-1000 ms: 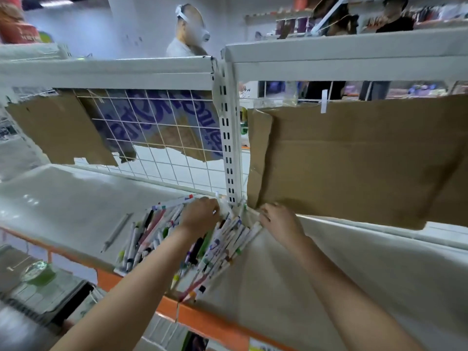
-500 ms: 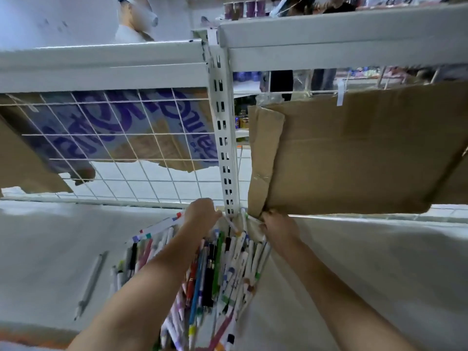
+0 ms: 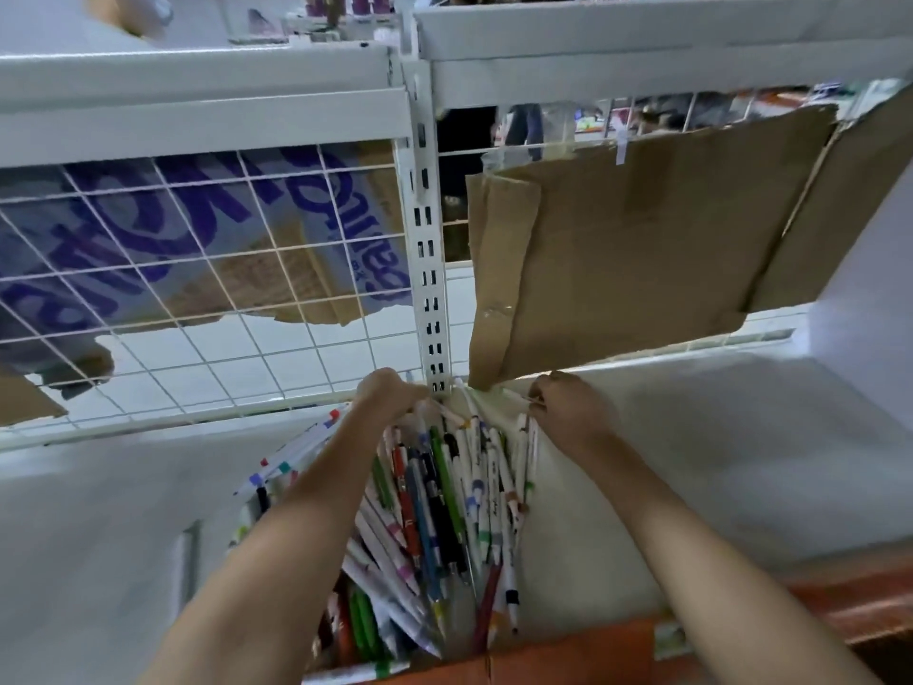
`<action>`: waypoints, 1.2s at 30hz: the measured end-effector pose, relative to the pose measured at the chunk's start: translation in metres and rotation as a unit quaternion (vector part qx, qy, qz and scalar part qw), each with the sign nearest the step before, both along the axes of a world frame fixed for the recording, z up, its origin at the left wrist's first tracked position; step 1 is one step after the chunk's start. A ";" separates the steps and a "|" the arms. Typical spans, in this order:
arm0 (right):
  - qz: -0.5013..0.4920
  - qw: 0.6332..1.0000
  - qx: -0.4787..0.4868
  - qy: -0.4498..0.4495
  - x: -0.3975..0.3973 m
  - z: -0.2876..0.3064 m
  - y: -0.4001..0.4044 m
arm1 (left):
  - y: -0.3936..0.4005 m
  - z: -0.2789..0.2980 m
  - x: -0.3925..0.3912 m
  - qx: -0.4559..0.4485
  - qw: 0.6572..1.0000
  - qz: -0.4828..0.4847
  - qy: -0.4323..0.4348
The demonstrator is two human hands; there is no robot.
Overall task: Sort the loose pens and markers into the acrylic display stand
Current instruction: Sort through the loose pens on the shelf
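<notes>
Pens and markers (image 3: 444, 506), a loose heap of white, green, orange, blue and black barrels, are lying on the pale cloth-covered shelf (image 3: 691, 462) between our forearms. We are reaching to the heap's far end, beside the white slotted metal upright (image 3: 429, 269). Our left hand (image 3: 388, 393) is curling its fingers over the pen tips; whether it is gripping any, we cannot tell. Our right hand (image 3: 568, 407) is pinching the pale cloth's gathered edge. We are seeing no acrylic display stand, so we judge the sorting barely begun, with the whole heap left.
</notes>
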State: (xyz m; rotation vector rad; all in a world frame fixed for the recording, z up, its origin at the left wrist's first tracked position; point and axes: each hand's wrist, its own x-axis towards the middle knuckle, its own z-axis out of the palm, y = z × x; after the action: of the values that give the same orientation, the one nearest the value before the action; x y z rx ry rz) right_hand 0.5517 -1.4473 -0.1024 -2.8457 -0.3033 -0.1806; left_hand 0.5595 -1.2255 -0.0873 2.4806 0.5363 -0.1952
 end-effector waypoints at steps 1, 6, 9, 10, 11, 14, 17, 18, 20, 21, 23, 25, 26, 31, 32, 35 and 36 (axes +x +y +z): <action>-0.006 1.000 0.017 -0.009 -0.005 0.002 -0.004 | 0.001 0.001 -0.002 -0.029 1.000 0.006 -0.008; -0.041 0.989 0.134 -0.042 -0.032 0.017 -0.027 | 0.002 0.009 -0.010 -0.194 0.978 0.014 -0.070; -0.056 0.972 0.224 -0.033 -0.045 0.029 -0.041 | -0.013 0.024 -0.021 -0.240 0.965 -0.024 -0.106; -0.067 0.965 0.252 -0.028 -0.048 0.032 -0.046 | -0.022 0.030 -0.024 -0.248 0.961 -0.037 -0.120; -0.079 0.959 0.271 -0.028 -0.052 0.035 -0.052 | -0.033 0.036 -0.028 -0.253 0.957 -0.052 -0.133; -0.114 0.940 0.320 -0.040 -0.066 0.041 -0.076 | -0.076 0.047 -0.037 -0.270 0.945 -0.113 -0.144; -0.135 0.938 0.315 -0.041 -0.086 0.046 -0.111 | -0.126 0.051 -0.043 -0.256 0.939 -0.181 -0.143; -0.142 0.941 0.305 -0.040 -0.093 0.047 -0.126 | -0.143 0.050 -0.044 -0.251 0.938 -0.197 -0.138; -0.158 0.945 0.285 -0.037 -0.110 0.046 -0.157 | -0.179 0.050 -0.052 -0.227 0.939 -0.225 -0.125; -0.167 0.945 0.279 -0.034 -0.118 0.044 -0.174 | -0.198 0.050 -0.058 -0.223 0.938 -0.237 -0.122; -0.187 0.943 0.275 -0.031 -0.136 0.043 -0.210 | -0.241 0.051 -0.070 -0.236 0.926 -0.267 -0.127; -0.202 0.938 0.282 -0.032 -0.154 0.043 -0.249 | -0.286 0.053 -0.083 -0.223 0.917 -0.303 -0.131; -0.207 0.935 0.287 -0.034 -0.163 0.043 -0.270 | -0.309 0.053 -0.089 -0.222 0.912 -0.319 -0.131; -0.225 0.930 0.287 -0.044 -0.201 0.047 -0.366 | -0.421 0.051 -0.117 -0.256 0.884 -0.363 -0.145; -0.230 0.928 0.288 -0.048 -0.206 0.047 -0.383 | -0.441 0.052 -0.123 -0.262 0.881 -0.367 -0.145; -0.243 0.919 0.304 -0.065 -0.218 0.048 -0.427 | -0.494 0.056 -0.137 -0.264 0.871 -0.387 -0.150; -0.247 0.916 0.308 -0.068 -0.222 0.048 -0.440 | -0.509 0.057 -0.140 -0.261 0.867 -0.395 -0.153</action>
State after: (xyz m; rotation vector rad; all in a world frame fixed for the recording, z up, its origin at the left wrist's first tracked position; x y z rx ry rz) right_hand 0.3301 -1.8870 -0.0541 -2.2211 0.3961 -0.4800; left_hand 0.4192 -1.7344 -0.0305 1.9882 -0.6223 -0.2170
